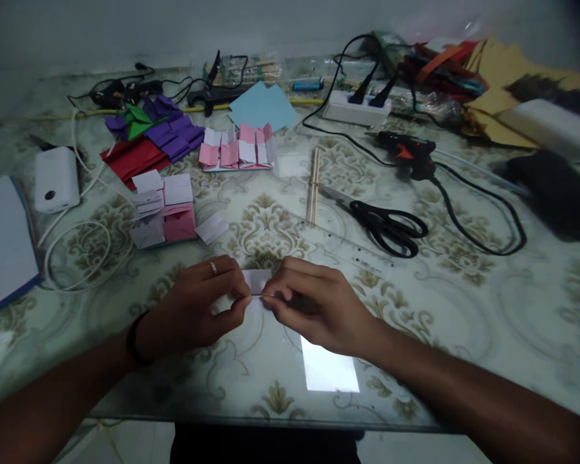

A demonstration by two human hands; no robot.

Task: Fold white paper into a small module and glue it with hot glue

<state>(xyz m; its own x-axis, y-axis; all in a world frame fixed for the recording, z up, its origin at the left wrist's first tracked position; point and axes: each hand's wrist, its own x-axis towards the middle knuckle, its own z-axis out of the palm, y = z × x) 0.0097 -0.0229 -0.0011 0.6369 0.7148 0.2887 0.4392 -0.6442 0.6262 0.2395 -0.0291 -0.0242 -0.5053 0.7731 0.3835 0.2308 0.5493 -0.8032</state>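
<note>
Paper slip (257,281), small and pale, is between the two hands, close to the near edge of the tabletop (464,309) and about at its middle. I cannot tell whether it rests on the glass or is lifted a little. The left hand (196,312) and the right hand (314,303) meet on it from both sides. On each hand the thumb and the forefinger pinch the lower edge of the slip, with the tips almost touching those of the other hand, and the other fingers are curled in. The left hand wears a ring and has a dark band at the wrist.

It seems to me that a fold is being pressed into the slip. To do this well, I think the edges should be matched first. Only then should the crease be made sharp, running the nails from the centre outward against the hard top. A light grip is enough, because such a small piece buckles easily.

Other folded pieces lie farther back: pink and white ones (239,149) toward the far edge, purple ones (171,132) and red ones (135,158) toward the far left corner. The black scissors (386,225), the clear ruler (348,248) and the wooden sticks (313,183) lie behind the right hand, apart from it.
</note>
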